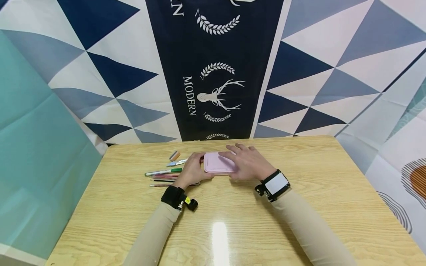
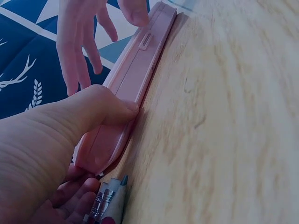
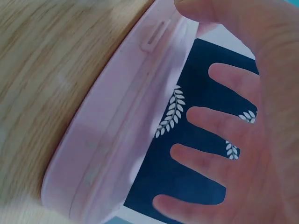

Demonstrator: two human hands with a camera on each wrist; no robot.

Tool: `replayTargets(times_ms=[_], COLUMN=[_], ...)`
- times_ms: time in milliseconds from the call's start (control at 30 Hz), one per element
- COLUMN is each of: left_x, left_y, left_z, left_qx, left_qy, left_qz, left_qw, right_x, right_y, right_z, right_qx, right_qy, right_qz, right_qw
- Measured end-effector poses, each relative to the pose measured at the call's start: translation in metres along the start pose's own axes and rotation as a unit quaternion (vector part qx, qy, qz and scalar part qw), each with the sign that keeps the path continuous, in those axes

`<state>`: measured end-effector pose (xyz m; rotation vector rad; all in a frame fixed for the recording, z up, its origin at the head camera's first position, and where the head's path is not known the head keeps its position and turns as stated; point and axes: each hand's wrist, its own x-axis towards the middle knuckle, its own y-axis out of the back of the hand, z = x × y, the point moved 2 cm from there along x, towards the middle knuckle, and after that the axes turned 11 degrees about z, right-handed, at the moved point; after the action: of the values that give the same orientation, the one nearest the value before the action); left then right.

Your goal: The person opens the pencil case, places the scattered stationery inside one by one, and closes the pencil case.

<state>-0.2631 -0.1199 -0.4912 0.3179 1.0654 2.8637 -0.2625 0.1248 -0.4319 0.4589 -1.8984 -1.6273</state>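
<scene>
A pink pencil case [image 1: 217, 163] with a closed lid lies on the table between both hands. My left hand [image 1: 192, 169] grips its left end, the thumb pressed on the near side wall in the left wrist view and the other fingers around the end. My right hand [image 1: 249, 163] hovers over the right end with fingers straight and spread. In the right wrist view its thumb [image 3: 198, 10] is right at the edge of the case, near the small latch [image 3: 156, 36].
Left of the case lie a green-capped marker [image 1: 164, 172], several pencils [image 1: 163, 180], a slim light-blue item [image 1: 176, 163] and an orange-and-white eraser [image 1: 174, 156]. The wooden table [image 1: 253, 229] ends at a patterned cloth [image 1: 219, 74] behind.
</scene>
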Motion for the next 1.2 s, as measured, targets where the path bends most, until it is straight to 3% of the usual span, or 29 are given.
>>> replayTargets(times_ms=[300, 1200], left_x=[0.000, -0.001], left_y=[-0.001, -0.006], left_z=[0.001, 0.003], left_qx=[0.001, 0.029], left_qy=[-0.001, 0.008], left_qz=[0.002, 0.017], left_qw=[1.0000, 0.9994], right_x=[0.004, 0.013], right_y=[-0.013, -0.025], right_z=[-0.002, -0.014], right_qx=[0.016, -0.029], right_qy=[-0.040, -0.056], right_qz=[-0.027, -0.033], right_qw=[0.9987, 0.9975])
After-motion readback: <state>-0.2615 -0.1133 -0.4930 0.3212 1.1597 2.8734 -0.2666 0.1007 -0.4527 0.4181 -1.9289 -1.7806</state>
